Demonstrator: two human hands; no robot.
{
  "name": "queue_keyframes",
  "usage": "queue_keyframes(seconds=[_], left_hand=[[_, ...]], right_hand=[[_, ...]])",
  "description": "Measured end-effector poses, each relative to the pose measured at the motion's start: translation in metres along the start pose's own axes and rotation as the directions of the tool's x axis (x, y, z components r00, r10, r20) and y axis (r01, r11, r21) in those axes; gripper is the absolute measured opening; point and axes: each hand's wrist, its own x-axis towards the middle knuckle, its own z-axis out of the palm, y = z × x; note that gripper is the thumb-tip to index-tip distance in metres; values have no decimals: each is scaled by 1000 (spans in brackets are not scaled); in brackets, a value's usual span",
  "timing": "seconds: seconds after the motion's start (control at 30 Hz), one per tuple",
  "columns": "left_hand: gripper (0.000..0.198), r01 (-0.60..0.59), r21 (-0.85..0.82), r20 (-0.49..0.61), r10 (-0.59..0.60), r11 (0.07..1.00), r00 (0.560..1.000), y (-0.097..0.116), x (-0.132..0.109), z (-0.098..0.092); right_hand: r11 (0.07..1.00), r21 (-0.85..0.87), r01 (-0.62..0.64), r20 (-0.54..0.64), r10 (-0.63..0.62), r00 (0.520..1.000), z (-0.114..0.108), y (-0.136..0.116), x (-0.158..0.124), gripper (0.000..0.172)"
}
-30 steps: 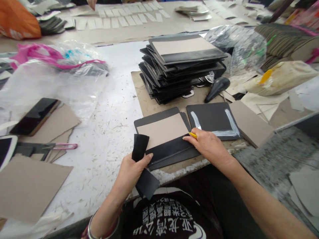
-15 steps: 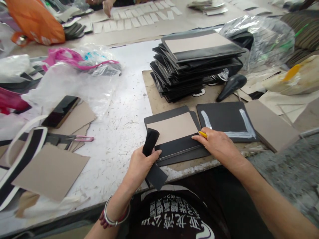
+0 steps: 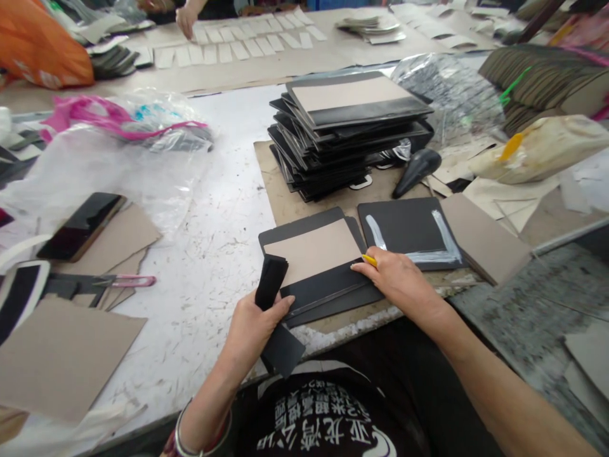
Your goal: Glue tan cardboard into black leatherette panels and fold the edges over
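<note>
My left hand (image 3: 254, 324) is closed around a folded black strip (image 3: 271, 282) at the table's near edge, and the strip's lower end hangs over my lap. My right hand (image 3: 397, 282) presses down on the folded black flap of a black sheet with a tan card (image 3: 311, 251) glued on it. A small yellow tool (image 3: 368, 259) pokes out from between its fingers. Just right of it lies another black sheet (image 3: 409, 231) with white glue brushed along its edges.
A tall stack of finished black covers (image 3: 342, 136) stands behind. A black hair dryer (image 3: 415, 170) and loose tan boards (image 3: 483, 235) lie to the right; a phone (image 3: 80, 225), scissors (image 3: 118, 280) and plastic bags to the left. Another person's hand (image 3: 185, 19) works at the far table.
Both hands stay in place on the strip and the flap. Only the camera view has shifted slightly; the far person's hand has moved along the row of white strips.
</note>
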Motion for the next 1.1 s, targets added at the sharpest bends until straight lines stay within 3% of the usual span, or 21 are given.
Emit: queue_keyframes(seconds=[0.77,0.93,1.1], left_hand=[[33,94,-144,103,-79,985,991,1,0,-5],[29,106,-120,81,-97,987,992,3,1,-4],[29,46,-62,54,-43,997,998,1,2,-1]], right_hand=[[999,54,-2,10,2,1000,0,1,2,19],[999,45,-1,22,0,1000,-1,1,2,18],[999,46,1,6,-2,1000,1,2,2,18]])
